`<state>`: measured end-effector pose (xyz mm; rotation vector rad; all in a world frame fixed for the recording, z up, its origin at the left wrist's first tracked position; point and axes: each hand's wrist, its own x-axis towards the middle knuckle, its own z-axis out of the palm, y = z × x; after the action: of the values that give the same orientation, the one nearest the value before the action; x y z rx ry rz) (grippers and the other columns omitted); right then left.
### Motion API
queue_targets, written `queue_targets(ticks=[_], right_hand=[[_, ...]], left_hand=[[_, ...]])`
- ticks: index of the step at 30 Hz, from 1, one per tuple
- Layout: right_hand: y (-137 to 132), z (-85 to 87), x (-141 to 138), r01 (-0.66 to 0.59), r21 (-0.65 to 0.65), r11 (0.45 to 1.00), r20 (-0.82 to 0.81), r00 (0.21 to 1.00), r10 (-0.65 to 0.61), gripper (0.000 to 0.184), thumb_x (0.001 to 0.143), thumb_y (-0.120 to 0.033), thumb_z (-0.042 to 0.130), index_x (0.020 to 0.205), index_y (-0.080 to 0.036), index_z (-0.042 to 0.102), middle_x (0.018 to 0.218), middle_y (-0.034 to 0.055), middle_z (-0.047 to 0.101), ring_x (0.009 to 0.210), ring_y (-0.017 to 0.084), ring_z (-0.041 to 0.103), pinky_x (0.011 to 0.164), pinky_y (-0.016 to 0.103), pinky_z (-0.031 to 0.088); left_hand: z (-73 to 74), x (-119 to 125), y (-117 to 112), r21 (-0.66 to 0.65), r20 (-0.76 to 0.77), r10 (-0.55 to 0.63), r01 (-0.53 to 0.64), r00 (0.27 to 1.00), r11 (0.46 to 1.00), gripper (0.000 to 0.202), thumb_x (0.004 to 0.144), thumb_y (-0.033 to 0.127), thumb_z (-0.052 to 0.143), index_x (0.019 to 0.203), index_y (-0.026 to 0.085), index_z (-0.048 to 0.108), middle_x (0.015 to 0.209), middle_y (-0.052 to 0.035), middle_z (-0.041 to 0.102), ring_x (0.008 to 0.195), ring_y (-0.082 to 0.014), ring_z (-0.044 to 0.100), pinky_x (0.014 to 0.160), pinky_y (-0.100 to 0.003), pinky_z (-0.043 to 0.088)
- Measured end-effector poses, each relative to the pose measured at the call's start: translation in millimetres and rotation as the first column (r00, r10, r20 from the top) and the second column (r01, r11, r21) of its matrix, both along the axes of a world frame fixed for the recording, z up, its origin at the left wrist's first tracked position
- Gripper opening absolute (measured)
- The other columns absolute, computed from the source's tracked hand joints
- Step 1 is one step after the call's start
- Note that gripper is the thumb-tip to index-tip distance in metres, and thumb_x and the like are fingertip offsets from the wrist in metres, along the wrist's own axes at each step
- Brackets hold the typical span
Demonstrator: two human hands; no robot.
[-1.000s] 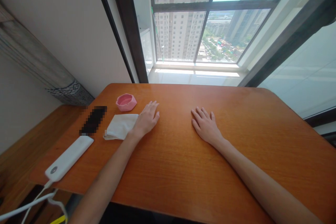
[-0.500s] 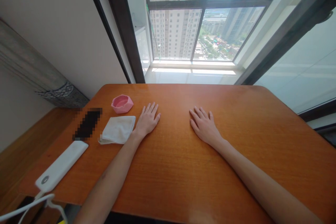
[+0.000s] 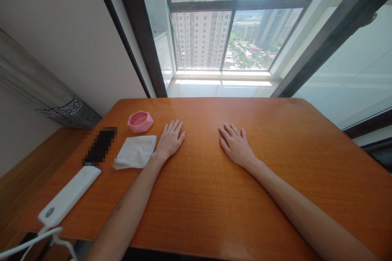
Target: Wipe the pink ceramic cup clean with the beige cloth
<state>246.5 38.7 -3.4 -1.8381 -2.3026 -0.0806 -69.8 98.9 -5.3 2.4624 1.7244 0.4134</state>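
My left hand (image 3: 169, 140) lies flat on the orange-brown wooden table (image 3: 196, 195), fingers spread and holding nothing. Just left of it is a folded white cloth (image 3: 136, 151), partly overlapped by my wrist in this view. Behind the cloth sits a pink, angular, shallow dish (image 3: 140, 122). My right hand (image 3: 236, 143) also rests palm down on the tabletop with its fingers apart, touching only the wood. A stretch of bare wood separates the two hands.
A white rectangular device (image 3: 70, 196) with white cables lies at the table's left edge. Beyond it is a dark pixelated patch (image 3: 100, 146). A grey curtain (image 3: 70, 106) hangs at the left, and a window (image 3: 226, 36) stands past the far edge.
The whole view has shifted slightly, so everything appears a little further left. Both hands stay flat in the same places on the table.
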Motion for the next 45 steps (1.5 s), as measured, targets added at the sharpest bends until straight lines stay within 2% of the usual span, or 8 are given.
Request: queue_targets(ticks=[8,29,31,33,35,38,42,45], right_hand=[[1.6,-2.8,-0.1,0.005,0.006,1.0,-0.004,1.0,-0.005,0.057,0.114,-0.038,0.031,0.165,-0.021,0.05,0.173,0.0154,0.046,0.161,0.039,0.038,0.129,0.071,0.024],[1.4,-3.1,0.5,0.003,0.007,1.0,-0.005,1.0,-0.003,0.058,0.114,-0.039,0.029,0.164,-0.019,0.049,0.174,0.0153,0.045,0.162,0.04,0.038,0.129,0.071,0.025],[1.4,-3.6,0.7,0.003,0.011,1.0,-0.004,1.0,-0.003,0.057,0.114,-0.039,0.029,0.164,-0.019,0.049,0.174,0.0153,0.046,0.162,0.04,0.038,0.129,0.071,0.025],[1.6,-4.1,1.0,0.001,0.013,1.0,-0.003,1.0,-0.001,0.057,0.114,-0.039,0.029,0.164,-0.02,0.049,0.174,0.0152,0.046,0.162,0.039,0.038,0.129,0.071,0.025],[1.9,-4.6,1.4,0.0,0.011,1.0,-0.003,1.0,0.0,0.057,0.114,-0.04,0.029,0.164,-0.02,0.049,0.174,0.0149,0.046,0.162,0.039,0.038,0.13,0.07,0.025],[2.2,-4.8,1.7,0.003,0.002,1.0,-0.001,1.0,-0.003,0.057,0.114,-0.041,0.03,0.165,-0.022,0.049,0.174,0.014,0.045,0.162,0.038,0.037,0.13,0.069,0.024],[2.3,-3.9,1.5,0.01,-0.012,1.0,0.002,1.0,-0.01,0.057,0.114,-0.041,0.031,0.165,-0.024,0.048,0.175,0.0137,0.044,0.163,0.038,0.036,0.13,0.069,0.024],[2.3,-3.2,1.2,0.008,-0.018,1.0,-0.001,1.0,-0.008,0.058,0.114,-0.041,0.03,0.166,-0.023,0.048,0.175,0.0144,0.044,0.163,0.039,0.036,0.13,0.07,0.024]], left_hand=[[-1.1,-0.2,0.7,-0.001,-0.031,0.01,-0.01,0.999,1.0,0.061,0.112,0.043,0.04,0.166,0.014,0.045,0.178,-0.013,0.039,0.168,-0.0332,0.033,0.14,-0.055,0.024],[1.3,-1.7,-1.3,-0.001,0.043,-0.007,0.007,0.999,1.0,0.058,0.111,0.04,0.046,0.162,0.013,0.05,0.176,-0.0147,0.043,0.166,-0.0344,0.036,0.139,-0.057,0.025],[0.8,-1.4,-1.3,0.021,0.081,-0.012,0.01,0.997,1.0,0.056,0.11,0.038,0.05,0.159,0.012,0.054,0.173,-0.0156,0.047,0.165,-0.0354,0.039,0.138,-0.058,0.027],[1.4,-1.5,-1.5,0.077,0.141,-0.015,0.004,0.99,0.997,0.047,0.108,0.033,0.054,0.148,0.013,0.064,0.164,-0.0148,0.059,0.156,-0.0338,0.051,0.135,-0.055,0.035],[4.4,-3.4,-2.0,0.135,0.194,-0.005,-0.021,0.981,0.991,0.034,0.106,0.027,0.054,0.133,0.017,0.073,0.147,-0.0119,0.073,0.139,-0.0296,0.065,0.126,-0.048,0.046],[14.9,-12.6,-2.6,0.198,0.226,0.054,-0.1,0.973,0.975,0.032,0.106,0.02,0.05,0.124,0.02,0.076,0.129,-0.0103,0.079,0.122,-0.0286,0.071,0.115,-0.045,0.052],[36.3,-35.5,-2.6,0.319,0.222,0.243,-0.306,0.944,0.897,0.034,0.105,0.02,0.05,0.128,0.019,0.075,0.129,-0.0117,0.077,0.123,-0.0322,0.069,0.114,-0.047,0.05],[48.8,-54.1,-2.6,0.315,0.195,0.403,-0.446,0.894,0.838,0.038,0.105,0.026,0.052,0.137,0.017,0.071,0.138,-0.0143,0.074,0.125,-0.0348,0.067,0.112,-0.047,0.051]])
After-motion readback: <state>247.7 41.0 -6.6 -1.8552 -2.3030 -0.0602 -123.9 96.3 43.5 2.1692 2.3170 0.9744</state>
